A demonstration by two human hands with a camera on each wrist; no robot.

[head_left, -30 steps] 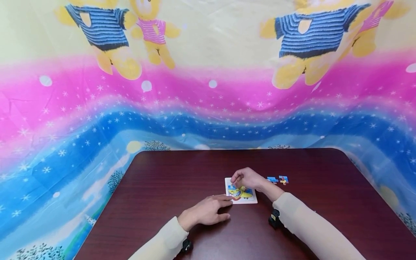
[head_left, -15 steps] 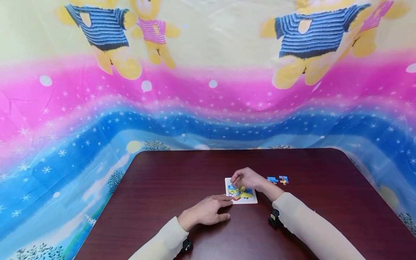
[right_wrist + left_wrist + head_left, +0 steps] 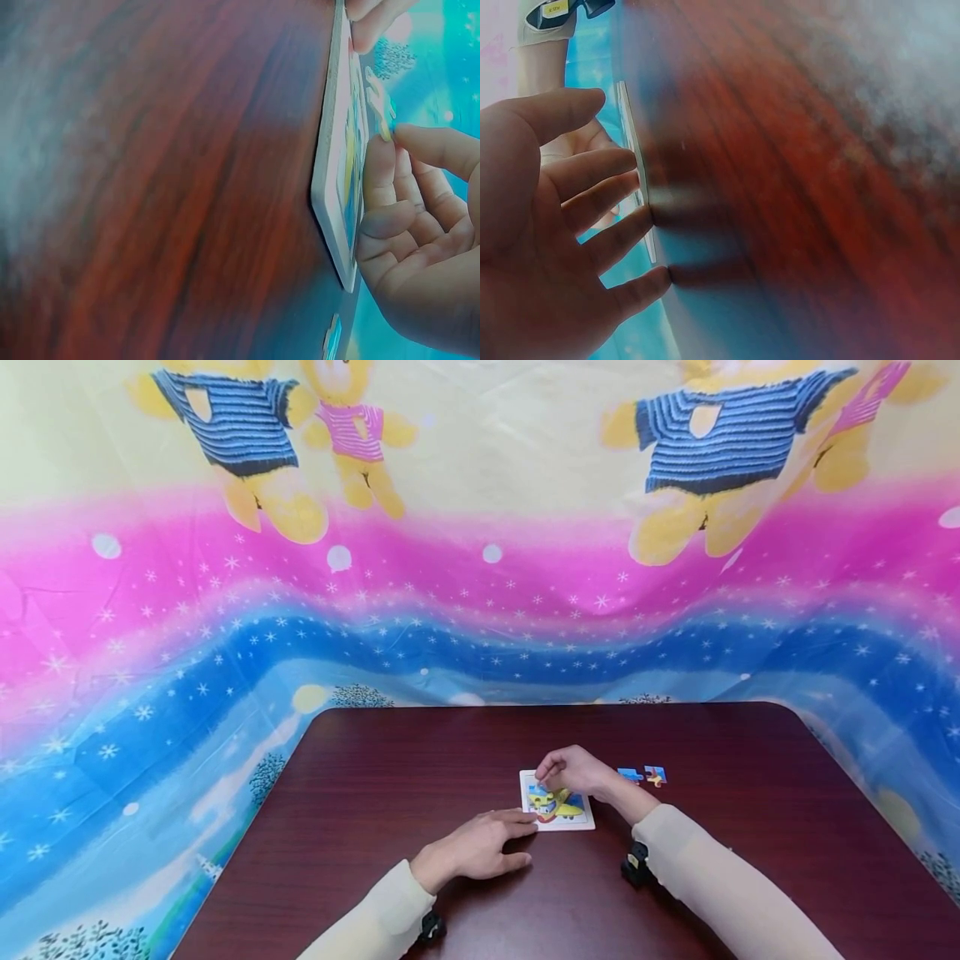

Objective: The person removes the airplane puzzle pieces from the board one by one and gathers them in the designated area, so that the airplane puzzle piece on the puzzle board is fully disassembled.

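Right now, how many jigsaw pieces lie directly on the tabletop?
2: one blue piece just beyond the right forearm, another piece to its right. The forearm may hide more.

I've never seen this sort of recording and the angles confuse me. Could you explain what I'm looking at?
No machine here: a person works with a bare left hand and a bare right hand. The wide picture comes from a camera worn on the head; the smaller two come from one on each wrist, so things there seem tipped sideways. On the dark red-brown, wood-grained table lies a white-bordered puzzle board picturing a yellow airplane. To its right lie a mostly blue jigsaw piece and a blue jigsaw piece with red and yellow. The left hand touches the board's near left corner. The right hand pinches a small, pale jigsaw piece over the board, seen best from the right wrist.
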